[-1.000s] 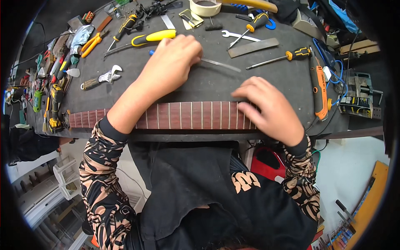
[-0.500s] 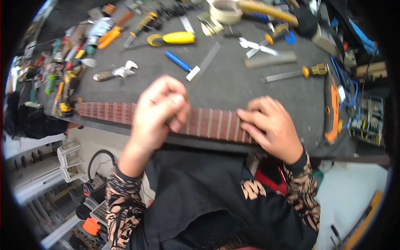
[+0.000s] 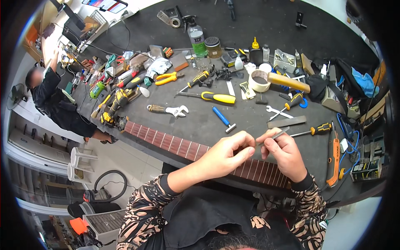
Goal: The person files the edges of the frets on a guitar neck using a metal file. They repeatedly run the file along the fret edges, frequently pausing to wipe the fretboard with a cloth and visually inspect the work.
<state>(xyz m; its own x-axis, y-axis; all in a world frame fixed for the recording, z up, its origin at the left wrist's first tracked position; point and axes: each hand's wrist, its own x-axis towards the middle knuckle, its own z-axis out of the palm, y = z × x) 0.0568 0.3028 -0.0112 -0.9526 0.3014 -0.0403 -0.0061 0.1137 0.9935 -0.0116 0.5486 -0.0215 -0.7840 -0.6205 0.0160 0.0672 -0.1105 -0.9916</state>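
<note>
A guitar neck (image 3: 179, 146) lies along the bench's near edge, its reddish-brown fretboard facing up with metal frets across it. Above its right part my two hands meet. My right hand (image 3: 285, 156) pinches a thin grey strip (image 3: 280, 133), which slants up to the right past its fingers. My left hand (image 3: 229, 154) is closed, thumb against the fingers, at the strip's lower left end. Fingers cover that end of the strip. Just beyond the hands lies a blue-handled tool with a metal crosspiece (image 3: 221, 116).
Across the bench (image 3: 200, 110) lie an adjustable wrench (image 3: 168, 110), a yellow-handled screwdriver (image 3: 218, 98), orange pliers (image 3: 168, 78), a tape roll (image 3: 259, 80), a hammer (image 3: 287, 82) and a grey bar (image 3: 287, 122). A spray bottle (image 3: 197, 39) stands behind. Another person (image 3: 54, 91) is at far left.
My left hand has moved right to meet my right hand, which has lifted off the fretboard. The thin strip, earlier at my left hand, is between both. The view has shifted, showing more bench.
</note>
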